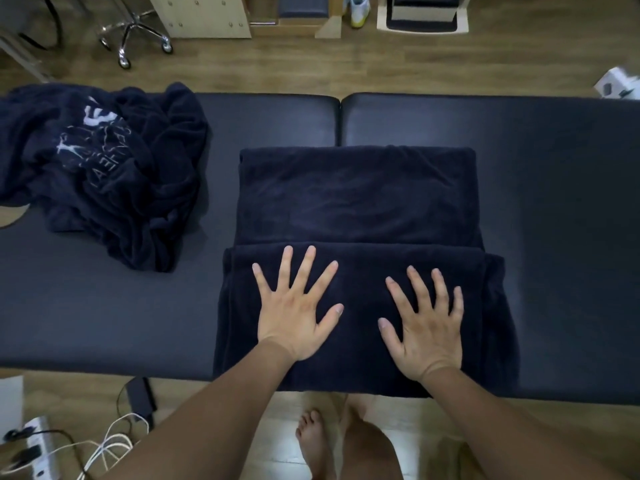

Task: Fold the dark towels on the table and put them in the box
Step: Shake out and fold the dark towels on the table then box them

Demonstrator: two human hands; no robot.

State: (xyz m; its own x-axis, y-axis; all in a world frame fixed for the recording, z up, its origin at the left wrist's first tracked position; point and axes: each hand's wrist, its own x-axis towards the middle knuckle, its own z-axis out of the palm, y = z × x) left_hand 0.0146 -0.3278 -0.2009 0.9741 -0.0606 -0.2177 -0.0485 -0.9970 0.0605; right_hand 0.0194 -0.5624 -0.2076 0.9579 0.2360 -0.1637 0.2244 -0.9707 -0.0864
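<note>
A dark navy towel (356,195) lies partly folded in the middle of the padded table (554,202), its near part doubled over and reaching the table's front edge. My left hand (298,313) and my right hand (426,327) both rest flat on that near fold, palms down with fingers spread, holding nothing. A second dark towel (104,168) with pale printed lettering lies crumpled in a heap at the table's left end. No box for the towels can be made out with certainty.
Beyond the table is a wooden floor with a wheeled chair base (135,32), light wooden furniture (204,15) and a white object (620,84) at the right. Near my feet lie a power strip (34,445), white cables and a black adapter (140,396).
</note>
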